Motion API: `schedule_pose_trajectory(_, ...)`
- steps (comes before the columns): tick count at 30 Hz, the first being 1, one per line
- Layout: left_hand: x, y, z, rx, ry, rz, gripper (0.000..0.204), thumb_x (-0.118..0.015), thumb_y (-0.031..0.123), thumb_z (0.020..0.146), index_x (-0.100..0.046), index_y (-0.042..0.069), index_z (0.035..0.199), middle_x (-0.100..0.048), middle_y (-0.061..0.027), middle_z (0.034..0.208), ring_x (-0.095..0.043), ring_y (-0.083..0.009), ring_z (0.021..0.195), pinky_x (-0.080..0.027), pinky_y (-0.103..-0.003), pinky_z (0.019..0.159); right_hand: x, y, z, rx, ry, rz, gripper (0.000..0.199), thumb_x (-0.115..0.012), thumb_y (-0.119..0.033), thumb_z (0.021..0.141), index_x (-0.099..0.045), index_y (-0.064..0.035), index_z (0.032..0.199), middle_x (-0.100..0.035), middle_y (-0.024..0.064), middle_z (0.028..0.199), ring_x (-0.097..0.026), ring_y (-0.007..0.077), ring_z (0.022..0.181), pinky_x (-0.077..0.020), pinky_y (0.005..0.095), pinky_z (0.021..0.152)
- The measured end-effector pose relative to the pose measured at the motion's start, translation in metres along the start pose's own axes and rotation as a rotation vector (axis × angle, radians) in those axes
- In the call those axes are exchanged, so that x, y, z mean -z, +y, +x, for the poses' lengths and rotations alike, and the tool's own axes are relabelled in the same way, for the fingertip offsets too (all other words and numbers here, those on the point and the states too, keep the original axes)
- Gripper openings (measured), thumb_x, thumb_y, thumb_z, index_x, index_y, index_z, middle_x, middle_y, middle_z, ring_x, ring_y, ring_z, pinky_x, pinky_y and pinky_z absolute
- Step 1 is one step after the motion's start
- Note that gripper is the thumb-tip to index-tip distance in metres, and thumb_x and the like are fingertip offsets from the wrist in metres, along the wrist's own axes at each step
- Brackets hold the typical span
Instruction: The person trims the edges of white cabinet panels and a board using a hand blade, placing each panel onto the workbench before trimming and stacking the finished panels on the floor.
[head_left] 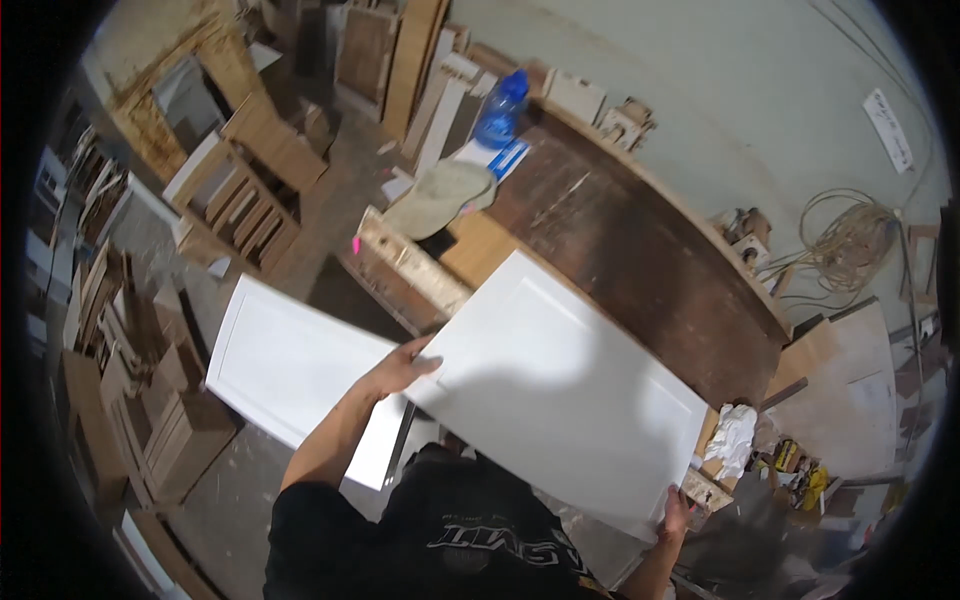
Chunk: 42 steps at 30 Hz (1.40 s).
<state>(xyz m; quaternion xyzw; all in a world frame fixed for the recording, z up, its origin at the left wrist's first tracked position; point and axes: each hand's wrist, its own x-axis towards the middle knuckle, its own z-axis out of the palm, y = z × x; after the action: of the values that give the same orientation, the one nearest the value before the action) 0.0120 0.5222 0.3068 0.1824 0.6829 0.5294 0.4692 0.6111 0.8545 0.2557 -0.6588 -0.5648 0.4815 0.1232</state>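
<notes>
A white cabinet door panel [565, 385] with a recessed border lies slantwise before me, over the near side of a brown workbench [590, 235]. My left hand [400, 368] is closed on its left edge, the thumb on top and the other fingers mostly hidden beneath. At the lower right corner, my right hand [676, 512] grips the edge. A second white door panel [300, 365] is to the left, partly behind my left forearm. What supports that panel is hidden.
On the bench's far left are a blue water bottle [502, 112] and a grey-green cap [445, 198]. A crumpled white cloth [735, 440] sits by the right end. Wood offcuts [185, 420] are stacked at left; coiled cable [850, 240] hangs on the wall.
</notes>
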Motion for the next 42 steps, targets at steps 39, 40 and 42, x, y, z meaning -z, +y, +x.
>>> schedule_pose_trajectory(39,0.052,-0.34,-0.224,0.215,1.034,-1.222,0.024,-0.061,0.029,0.088,-0.056,0.012,0.105,-0.056,-0.0055,0.089,-0.055,-0.0212,0.075,-0.047,-0.038,0.061,-0.284,-0.069,-0.106,0.373,-0.213,0.28,0.047,-0.059,-0.034,0.097,-0.06,0.008,0.117,-0.065,0.0168,0.112,-0.062,0.0271,0.096,-0.0506,0.0388,0.084)
schedule_pose_trajectory(40,0.072,-0.345,-0.229,0.219,1.025,-1.228,0.024,-0.061,0.029,0.088,-0.056,0.012,0.105,-0.056,-0.0055,0.089,-0.055,-0.0212,0.075,-0.047,-0.038,0.061,-0.307,-0.081,-0.124,0.378,-0.205,0.274,0.047,-0.059,-0.034,0.097,-0.06,0.008,0.117,-0.065,0.0168,0.112,-0.062,0.0271,0.096,-0.0506,0.0388,0.084)
schedule_pose_trajectory(42,0.118,-0.342,-0.238,0.091,1.115,-1.265,0.015,-0.061,0.022,0.088,-0.055,0.013,0.098,-0.055,-0.0032,0.077,-0.053,-0.0179,0.064,-0.046,-0.035,0.054,-0.357,-0.099,-0.145,0.247,-0.253,-0.044,0.052,-0.05,-0.036,0.099,-0.052,0.0055,0.13,-0.06,0.0208,0.12,-0.061,0.0315,0.1,-0.0495,0.0409,0.088)
